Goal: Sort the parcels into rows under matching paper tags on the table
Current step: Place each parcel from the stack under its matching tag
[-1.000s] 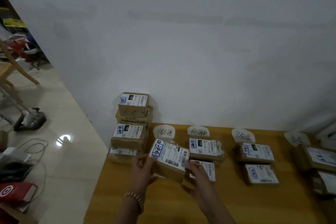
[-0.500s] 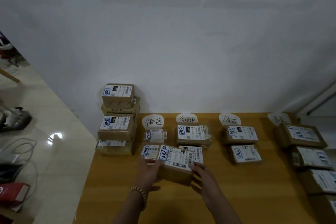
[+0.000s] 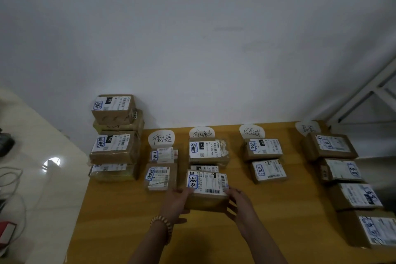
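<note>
Both left hand (image 3: 177,202) and right hand (image 3: 240,204) clasp the held parcel (image 3: 207,187), mostly hiding a smaller parcel (image 3: 204,168) behind it.

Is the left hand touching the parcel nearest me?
Touching. The head view shows the left hand gripping the parcel at its left side; the right hand grips the opposite side.

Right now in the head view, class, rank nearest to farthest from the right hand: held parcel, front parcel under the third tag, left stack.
1. Held parcel, in the right hand's grip.
2. Front parcel under the third tag, rightward.
3. Left stack, far back left.
</note>
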